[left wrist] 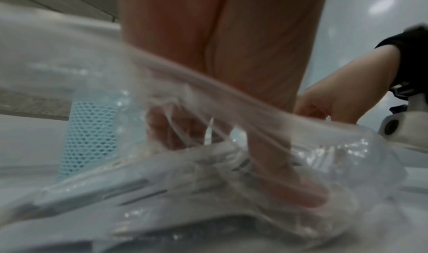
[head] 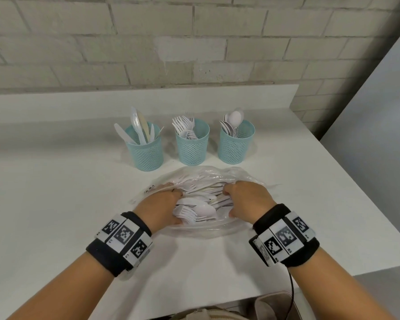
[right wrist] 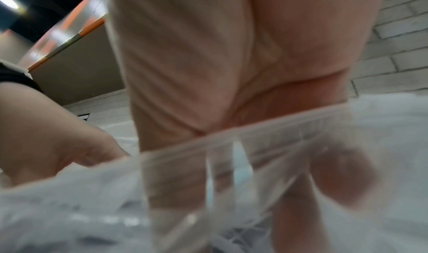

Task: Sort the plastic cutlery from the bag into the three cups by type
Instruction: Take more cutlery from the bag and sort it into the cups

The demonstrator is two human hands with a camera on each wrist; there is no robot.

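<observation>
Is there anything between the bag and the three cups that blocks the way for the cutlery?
Nothing visible. The bag lies just in front of the cups, with only bare table between. Both hands are already inside the open bag.

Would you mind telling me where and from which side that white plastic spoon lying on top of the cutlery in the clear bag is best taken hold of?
Probably the white plastic spoon is best pinched at its bowl, from above. It lies flat on top of the pile in the clear plastic bag, bowl exposed near the bag's open mouth, while its handle runs back under other pieces. The left hand is nearest.
</observation>
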